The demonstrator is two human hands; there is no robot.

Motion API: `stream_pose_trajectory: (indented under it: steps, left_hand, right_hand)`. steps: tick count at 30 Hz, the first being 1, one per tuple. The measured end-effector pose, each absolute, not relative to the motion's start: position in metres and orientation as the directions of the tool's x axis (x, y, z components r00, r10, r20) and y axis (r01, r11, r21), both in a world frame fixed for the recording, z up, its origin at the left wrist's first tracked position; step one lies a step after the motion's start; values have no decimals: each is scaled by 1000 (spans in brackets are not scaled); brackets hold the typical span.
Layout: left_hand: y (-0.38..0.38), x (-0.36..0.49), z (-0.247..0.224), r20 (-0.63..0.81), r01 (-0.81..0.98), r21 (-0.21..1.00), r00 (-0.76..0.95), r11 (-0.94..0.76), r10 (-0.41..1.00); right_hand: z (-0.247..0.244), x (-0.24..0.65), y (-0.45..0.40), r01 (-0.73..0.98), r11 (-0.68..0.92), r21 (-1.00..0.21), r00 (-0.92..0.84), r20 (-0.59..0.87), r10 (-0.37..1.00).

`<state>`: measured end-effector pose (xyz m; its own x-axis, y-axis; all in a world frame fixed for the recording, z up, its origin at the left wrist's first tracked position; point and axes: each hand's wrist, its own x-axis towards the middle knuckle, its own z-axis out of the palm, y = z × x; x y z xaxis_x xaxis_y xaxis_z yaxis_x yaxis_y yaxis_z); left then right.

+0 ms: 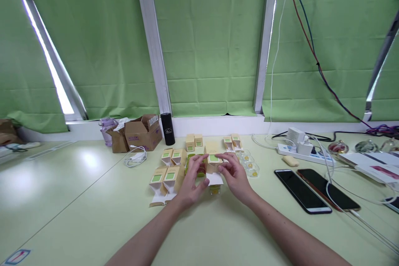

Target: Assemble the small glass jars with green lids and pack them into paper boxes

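A small tan box [212, 162] with a green label stands between my hands, its white flap open toward me. My left hand [193, 178] touches the box's left edge with a fingertip, its thumb apart from the fingers. At the right side, my right hand [233, 174] has thumb and fingers against the box. A small clear container with something yellow [215, 190] lies under the flap. Several open boxes [171, 178] stand left of my left hand. Clear containers [250, 166] are to the right, and green and red items show partly behind my left hand.
Farther back are small boxes [193, 142], more boxes [232, 142] and a black cylinder [167, 129]. A cardboard box [143, 133] is at back left. Two phones [303, 191], a power strip [307, 155], a beige piece [290, 161] and white cables are on the right.
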<state>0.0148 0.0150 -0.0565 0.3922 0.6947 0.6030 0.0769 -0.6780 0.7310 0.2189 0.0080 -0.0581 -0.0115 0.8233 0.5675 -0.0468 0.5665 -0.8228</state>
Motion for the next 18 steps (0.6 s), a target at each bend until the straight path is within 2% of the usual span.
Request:
stream_pose_trajectory:
  steps: [11, 18]
  left_hand:
    - [12, 15, -56, 574, 168, 695, 457, -699, 680]
    - [12, 18, -54, 604, 134, 710, 388, -691, 696]
  right_hand:
    - [-57, 220, 8, -43, 562, -826, 7, 562, 827]
    - [-58, 217, 7, -38, 558, -829, -20, 559, 829]
